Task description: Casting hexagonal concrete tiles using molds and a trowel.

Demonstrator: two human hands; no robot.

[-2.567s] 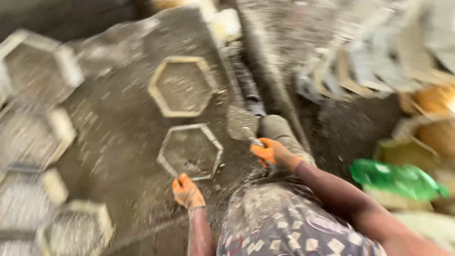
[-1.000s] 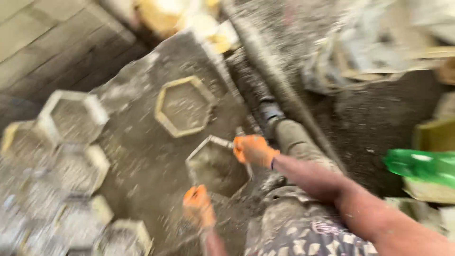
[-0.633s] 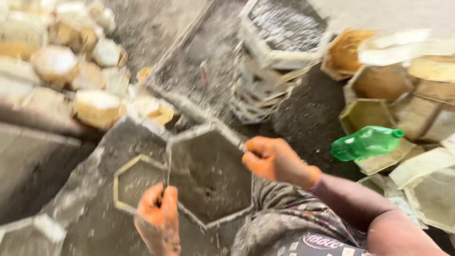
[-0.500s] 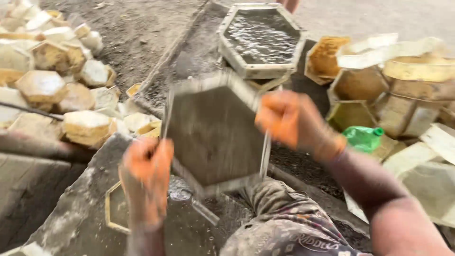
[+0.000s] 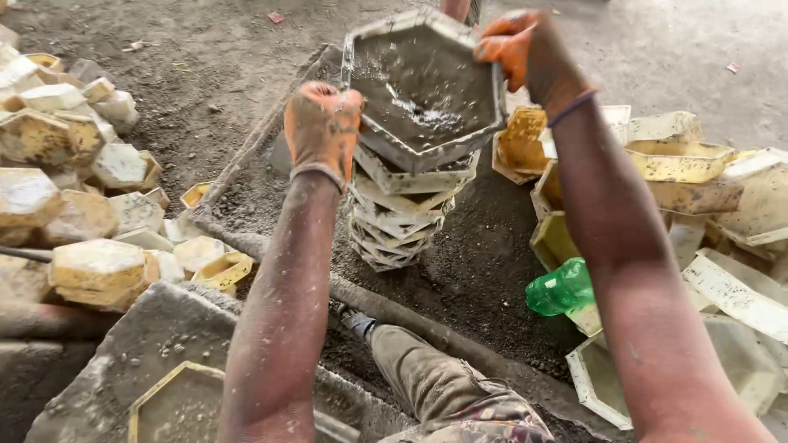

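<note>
Above a stack of moulds [image 5: 392,221] on the dark ground, both gloved hands hold a grey six-sided mould [image 5: 423,86]. Left hand [image 5: 322,127] has its grip closed on the near-left rim; right hand [image 5: 525,51] clasps the far-right rim. A green bottle [image 5: 560,289] lies near yellow moulds [image 5: 677,160].

Dark dirt floor [image 5: 205,49] meets pale concrete ground [image 5: 681,41] in daylight.
</note>
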